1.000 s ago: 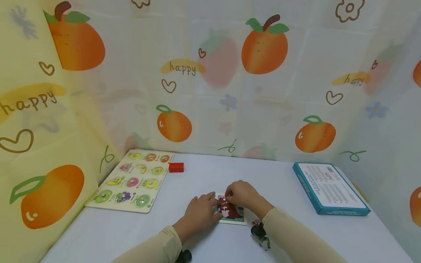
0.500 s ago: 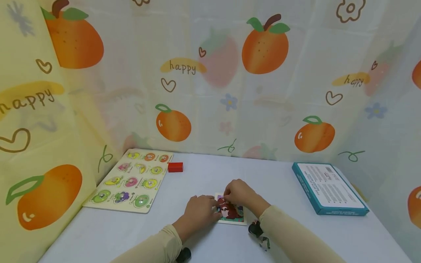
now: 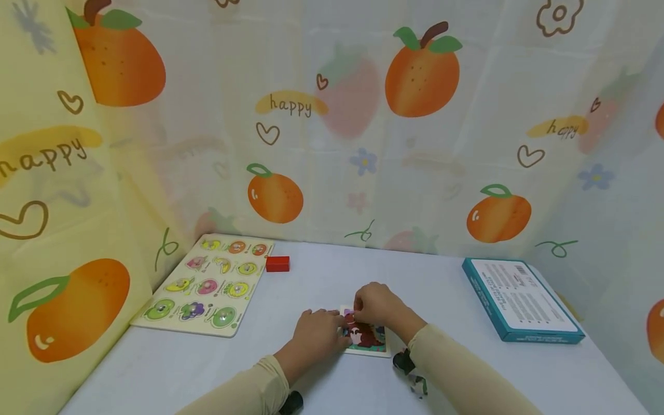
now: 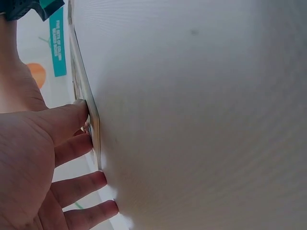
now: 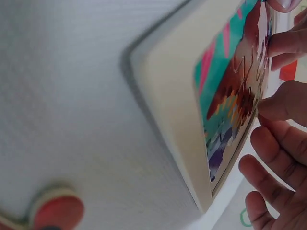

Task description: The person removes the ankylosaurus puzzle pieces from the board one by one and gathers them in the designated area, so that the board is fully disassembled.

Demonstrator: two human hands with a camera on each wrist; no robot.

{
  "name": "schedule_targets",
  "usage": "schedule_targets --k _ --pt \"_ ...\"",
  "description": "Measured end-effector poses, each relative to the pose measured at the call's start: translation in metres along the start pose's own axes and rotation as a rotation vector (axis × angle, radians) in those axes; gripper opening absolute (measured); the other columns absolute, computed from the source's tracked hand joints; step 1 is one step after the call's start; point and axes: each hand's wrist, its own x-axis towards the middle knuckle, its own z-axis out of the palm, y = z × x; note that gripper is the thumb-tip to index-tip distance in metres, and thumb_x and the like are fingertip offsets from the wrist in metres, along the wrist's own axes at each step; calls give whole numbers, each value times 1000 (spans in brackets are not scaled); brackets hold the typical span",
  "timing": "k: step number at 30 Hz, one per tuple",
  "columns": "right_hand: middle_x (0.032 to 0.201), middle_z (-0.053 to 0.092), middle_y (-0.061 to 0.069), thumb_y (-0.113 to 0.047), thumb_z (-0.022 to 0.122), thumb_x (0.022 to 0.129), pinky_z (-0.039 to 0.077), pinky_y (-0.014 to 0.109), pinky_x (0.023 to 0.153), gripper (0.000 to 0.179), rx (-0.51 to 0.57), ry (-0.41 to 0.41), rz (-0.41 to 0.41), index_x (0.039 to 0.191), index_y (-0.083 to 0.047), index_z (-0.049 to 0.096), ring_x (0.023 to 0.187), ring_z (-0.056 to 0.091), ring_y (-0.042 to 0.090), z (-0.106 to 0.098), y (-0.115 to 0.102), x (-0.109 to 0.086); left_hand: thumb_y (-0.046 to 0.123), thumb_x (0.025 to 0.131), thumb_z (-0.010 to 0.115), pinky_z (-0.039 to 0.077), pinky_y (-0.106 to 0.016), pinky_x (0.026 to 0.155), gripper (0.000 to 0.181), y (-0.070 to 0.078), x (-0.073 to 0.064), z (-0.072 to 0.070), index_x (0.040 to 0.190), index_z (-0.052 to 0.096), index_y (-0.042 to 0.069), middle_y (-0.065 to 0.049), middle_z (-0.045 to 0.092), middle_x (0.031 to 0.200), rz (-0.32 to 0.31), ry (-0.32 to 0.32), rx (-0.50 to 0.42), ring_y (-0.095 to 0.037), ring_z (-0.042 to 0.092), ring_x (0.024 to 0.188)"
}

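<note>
Near six o'clock in the head view lies a small jigsaw puzzle (image 3: 368, 340) on a white cloth-covered table (image 3: 321, 282), its thin rectangular board edged by a smooth pale frame (image 5: 165, 91). Within that frame the right wrist view shows glossy brown, teal and pink pieces with wavy seams. With the puzzle as the clock's centre, the left hand (image 3: 317, 335) rests at nine, fingers spread fairly wide, thumb against the board's edge. Toward one o'clock, the right hand (image 3: 381, 304) has thumb and forefinger pinched narrow on the puzzle's upper part, hiding the spot they grip. Cream sleeves (image 3: 230, 391) of soft, wrinkled fabric reach in from seven and four. Between four and five lie small loose pieces (image 3: 419, 385), partly covered by the right forearm; the right wrist view blurs one rounded, red-topped piece (image 5: 58, 212) with a pale rim. Between nine and ten sits a flat fruit peg board (image 3: 210, 274) with rounded, brightly coloured shapes; at ten, just beside it, is a glossy red oblong block (image 3: 277, 264). Around three o'clock lies a shallow teal cardboard box (image 3: 524, 300) with a white printed panel. Beyond, toward twelve, hangs a lightly creased curtain (image 3: 332, 173) printed with oranges.
</note>
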Motion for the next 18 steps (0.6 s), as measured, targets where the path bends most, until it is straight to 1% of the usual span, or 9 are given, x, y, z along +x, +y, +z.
schedule_targets --k 4,7,9,12,15,18 --pt "69 55 -10 -27 74 83 47 29 64 13 -40 7 -28 74 -21 69 72 50 13 0 -2 0 46 85 72 45 -54 90 33 0 -1 0 108 74 23 -1 68 119 10 2 14 -25 63 106" --pt "68 55 -10 -27 75 84 48 29 63 13 -47 2 -28 75 -19 70 70 50 12 -1 -5 -1 46 85 72 45 -54 90 34 1 -2 -1 110 74 23 -1 67 120 7 -2 13 -26 62 107" --pt "66 55 -10 -27 74 84 48 31 67 14 -91 0 -48 73 -18 71 68 50 12 -2 -7 -1 46 84 72 45 -54 90 34 1 -2 0 109 74 22 -1 67 120 4 -2 10 -26 62 106" --pt "61 53 -10 -24 73 85 47 36 68 19 -206 20 -118 67 -18 69 63 48 12 -2 -10 -1 45 84 72 45 -54 89 34 0 -2 0 109 74 22 -1 67 119 5 5 7 -25 63 106" --pt "54 48 -9 -21 71 84 44 35 64 27 -310 59 -182 59 -18 63 57 43 12 -1 -10 0 45 84 72 45 -54 89 33 0 -2 1 108 74 22 -1 68 119 6 9 4 -25 63 106" --pt "52 45 -7 -19 70 84 40 31 59 30 -333 69 -189 56 -17 58 54 39 12 0 -10 1 45 85 72 45 -54 90 35 -1 -2 2 110 74 21 -1 67 120 7 4 2 -25 62 107"
